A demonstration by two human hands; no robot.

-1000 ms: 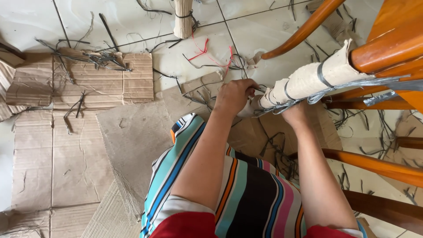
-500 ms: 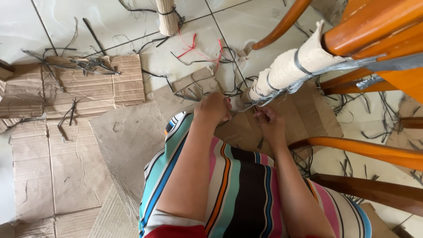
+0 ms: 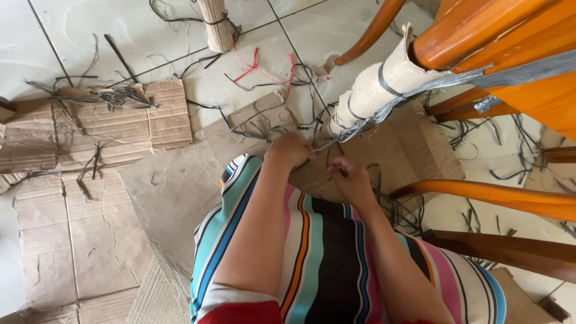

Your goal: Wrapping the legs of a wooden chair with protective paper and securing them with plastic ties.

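Pinching a thin grey strap [image 3: 360, 127] with both hands: our left hand [image 3: 292, 150] is closed, fingers pressed together on the strap's low end just below the wrapped leg [image 3: 384, 87]; our right hand [image 3: 348, 177] is curled shut just beside it, slightly nearer our lap, and we cannot tell whether it grips the same strap or a loose strand. Strap runs up and right from the left hand, along the underside of the paper-wrapped leg, and continues as a flat grey band toward the orange wooden chair frame [image 3: 480, 27] at top right. Wrapped leg is tilted, low end near our hands, high end against the frame; dark bands ring it at intervals. More orange chair rails [image 3: 498, 201] sit to our right, one crossing just beside the right forearm. Striped skirt [image 3: 324, 258] fills bottom centre. Under the hands lies a flat cardboard sheet [image 3: 180, 192] on the tiled floor [image 3: 150, 30]; further flattened corrugated cardboard [image 3: 114, 117] lies to the left, with cut dark strap scraps [image 3: 114, 96] scattered on it. Red string [image 3: 255, 63] lies on the tiles beyond the hands. A second paper-wrapped roll [image 3: 215, 24] stands at top centre, well apart from the hands.
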